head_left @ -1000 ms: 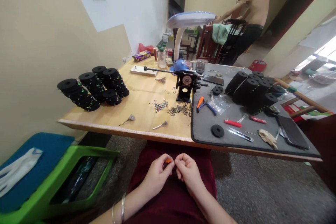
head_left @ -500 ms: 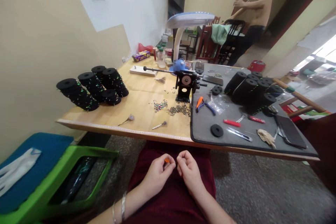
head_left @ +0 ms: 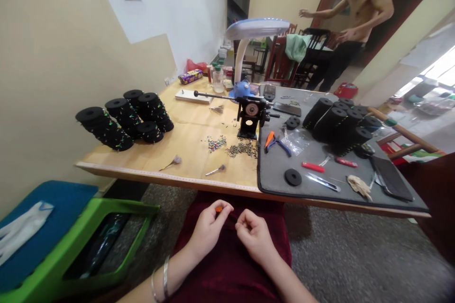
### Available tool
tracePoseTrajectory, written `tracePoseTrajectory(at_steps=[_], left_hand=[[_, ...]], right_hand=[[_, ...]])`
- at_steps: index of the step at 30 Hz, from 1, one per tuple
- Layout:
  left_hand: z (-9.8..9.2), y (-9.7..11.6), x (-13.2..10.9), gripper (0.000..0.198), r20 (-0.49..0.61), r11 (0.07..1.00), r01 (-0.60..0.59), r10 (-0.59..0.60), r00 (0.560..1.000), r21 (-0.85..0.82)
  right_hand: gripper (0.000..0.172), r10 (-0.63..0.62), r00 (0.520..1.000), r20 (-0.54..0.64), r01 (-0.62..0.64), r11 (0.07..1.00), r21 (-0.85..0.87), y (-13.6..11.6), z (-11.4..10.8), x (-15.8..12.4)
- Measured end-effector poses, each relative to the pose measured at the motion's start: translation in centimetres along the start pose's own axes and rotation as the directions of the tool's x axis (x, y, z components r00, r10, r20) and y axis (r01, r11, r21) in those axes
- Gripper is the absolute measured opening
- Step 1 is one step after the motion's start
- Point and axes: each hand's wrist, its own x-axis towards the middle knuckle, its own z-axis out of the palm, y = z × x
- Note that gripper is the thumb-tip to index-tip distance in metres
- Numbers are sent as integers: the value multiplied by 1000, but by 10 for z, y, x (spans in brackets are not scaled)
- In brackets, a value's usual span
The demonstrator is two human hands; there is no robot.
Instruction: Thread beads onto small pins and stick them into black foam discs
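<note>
Both of my hands are over my lap, just in front of the table edge. My left hand (head_left: 209, 225) is closed around a small orange piece (head_left: 218, 209), of which only a bit shows between thumb and fingers. Its kind is not clear. A little to the right, my right hand (head_left: 254, 232) is closed in a pinch, and what is in its fingertips is too small to make out. A narrow gap separates the hands. On the table beyond them lie a thin brush-like tool (head_left: 216, 169), a pile of coloured beads (head_left: 216, 144) and a heap of small metal pieces (head_left: 241, 149).
A black winding device (head_left: 249, 116) stands mid-table before a desk lamp (head_left: 241, 87). Black foam spools are stacked left (head_left: 121, 116) and right (head_left: 330, 118). Orange-blue pliers (head_left: 277, 144), a red-handled tool (head_left: 313, 167) and a foam disc (head_left: 293, 177) lie on the grey mat (head_left: 273, 180). A person stands behind.
My hands have drawn slightly apart, the left moving up and left, the right shifting a little down. The person in the background has moved to the right and stretched out an arm.
</note>
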Motion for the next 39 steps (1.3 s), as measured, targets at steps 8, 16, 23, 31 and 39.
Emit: tracePoseTrajectory(at_steps=[8,16,23,31,39], left_hand=[[-7,-13,8,32,-148,965,61,-101,984,-255],[-22,-13,3,30,4,981,127,-128,992,-148],[-3,15,-11,30,144,990,136,-141,979,43],[-1,14,-6,30,-5,970,192,-195,981,-153],[-4,14,-16,33,84,963,229,-219,972,-142]], right_hand=[[13,-53,990,-131,57,998,22,2,-6,-2],[19,33,979,-200,3,984,178,3,-9,-4],[19,-134,958,-252,118,990,-79,3,-8,-9],[15,-360,902,-237,280,908,-313,1,-11,-16],[14,-424,887,-184,329,858,-394,3,-10,-16]])
